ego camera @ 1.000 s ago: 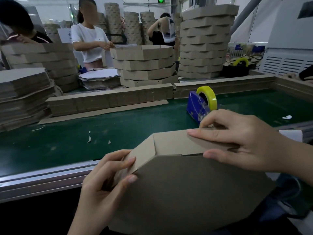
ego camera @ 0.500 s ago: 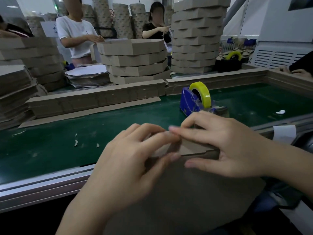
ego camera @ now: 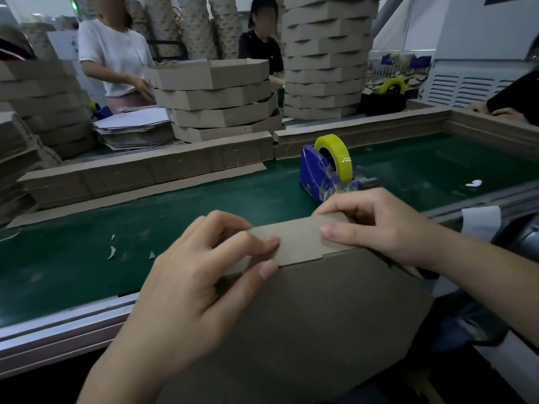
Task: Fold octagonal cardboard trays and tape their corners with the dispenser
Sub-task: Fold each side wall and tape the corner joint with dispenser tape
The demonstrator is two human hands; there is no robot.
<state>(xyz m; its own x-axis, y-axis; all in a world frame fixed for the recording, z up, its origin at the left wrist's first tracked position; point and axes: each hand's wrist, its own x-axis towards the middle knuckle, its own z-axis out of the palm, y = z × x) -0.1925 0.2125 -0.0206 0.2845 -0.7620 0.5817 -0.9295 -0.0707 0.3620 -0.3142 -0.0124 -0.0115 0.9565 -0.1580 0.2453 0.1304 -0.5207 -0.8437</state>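
A brown octagonal cardboard tray (ego camera: 315, 316) lies bottom-up in front of me, overhanging the near edge of the green belt. One side flap (ego camera: 300, 239) is folded along its far edge. My left hand (ego camera: 198, 287) pinches the flap's left end, thumb below and curled fingers on top. My right hand (ego camera: 382, 225) grips the flap's right end, thumb on the face and fingers curled over the far rim. A blue tape dispenser (ego camera: 326, 170) with a yellow roll stands on the belt just beyond my right hand.
A low cardboard wall (ego camera: 151, 170) runs along the belt's (ego camera: 87, 258) far side. Stacks of folded trays (ego camera: 215, 97) and flat blanks (ego camera: 134, 129) rise behind it, with two people working there. Paper scraps (ego camera: 112, 252) lie on the belt. Another person's hand (ego camera: 501, 112) rests at far right.
My left hand moved from the tray's left corner up onto the flap beside my right hand. My right hand shifted its grip to the flap's right end. The view has tilted down slightly.
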